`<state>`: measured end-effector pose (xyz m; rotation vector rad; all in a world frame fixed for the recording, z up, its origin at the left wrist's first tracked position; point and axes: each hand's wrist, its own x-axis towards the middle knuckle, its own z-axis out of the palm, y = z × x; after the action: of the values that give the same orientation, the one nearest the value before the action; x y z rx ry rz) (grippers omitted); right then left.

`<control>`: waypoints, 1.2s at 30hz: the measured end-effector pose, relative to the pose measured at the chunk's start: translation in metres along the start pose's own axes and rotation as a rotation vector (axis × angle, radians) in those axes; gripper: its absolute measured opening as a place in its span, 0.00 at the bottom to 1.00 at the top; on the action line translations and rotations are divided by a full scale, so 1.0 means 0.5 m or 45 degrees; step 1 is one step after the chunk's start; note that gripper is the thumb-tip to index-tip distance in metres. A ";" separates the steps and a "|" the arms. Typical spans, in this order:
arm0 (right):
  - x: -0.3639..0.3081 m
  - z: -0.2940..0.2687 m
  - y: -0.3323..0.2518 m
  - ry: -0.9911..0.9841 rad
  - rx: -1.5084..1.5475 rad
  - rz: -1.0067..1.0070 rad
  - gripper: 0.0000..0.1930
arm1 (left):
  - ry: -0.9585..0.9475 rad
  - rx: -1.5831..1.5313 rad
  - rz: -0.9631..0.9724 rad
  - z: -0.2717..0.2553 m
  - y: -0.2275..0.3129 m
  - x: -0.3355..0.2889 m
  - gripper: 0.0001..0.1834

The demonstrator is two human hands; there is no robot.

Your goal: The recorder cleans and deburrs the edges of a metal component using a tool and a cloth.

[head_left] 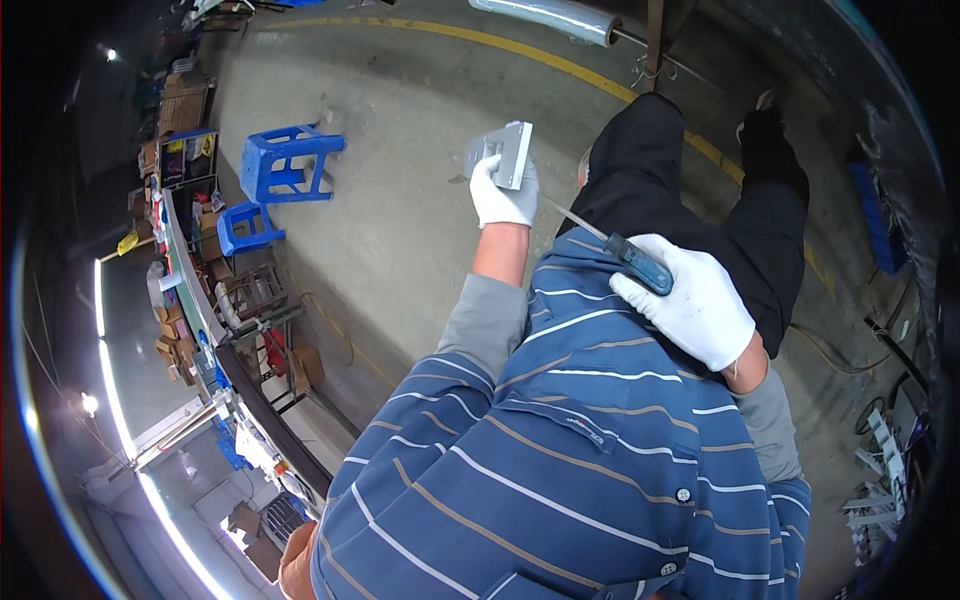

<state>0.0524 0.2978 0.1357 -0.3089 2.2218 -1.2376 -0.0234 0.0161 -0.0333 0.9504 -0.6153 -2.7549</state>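
Note:
My left hand, in a white glove, is raised in front of my body. It grips a flat grey rectangular metal piece with a pale edge and an opening in its face; my fingers hide part of it. My right hand, also in a white glove, lies close to my waist and is wrapped round the dark blue-green handle of a screwdriver. The thin shaft points up and left toward the grey piece. Its tip stays apart from the metal.
Two blue plastic stools stand on the grey floor to the left. Beyond them runs a cluttered workbench with boxes. A clear film roll lies at the far side. A blue crate and white scrap strips are to the right.

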 end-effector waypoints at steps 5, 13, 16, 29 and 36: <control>0.016 -0.011 0.002 -0.018 0.060 0.003 0.20 | 0.102 -0.021 -0.055 -0.018 0.007 -0.017 0.30; 0.008 -0.027 0.007 -0.105 0.152 -0.009 0.19 | -0.422 -0.017 -0.443 -0.076 0.081 -0.033 0.35; 0.007 -0.023 0.005 -0.144 0.148 -0.015 0.17 | -0.696 -0.184 -0.728 -0.099 0.095 -0.023 0.38; 0.010 -0.021 0.011 -0.106 0.137 -0.044 0.16 | -0.705 0.484 -0.660 -0.079 0.060 -0.059 0.39; 0.002 -0.020 0.009 -0.103 0.098 -0.026 0.16 | -0.660 0.533 -0.658 -0.080 0.063 -0.061 0.39</control>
<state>0.0460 0.3066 0.1357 -0.3460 2.1019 -1.2943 0.0259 -0.0170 -0.0312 0.4856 -1.2128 -3.4565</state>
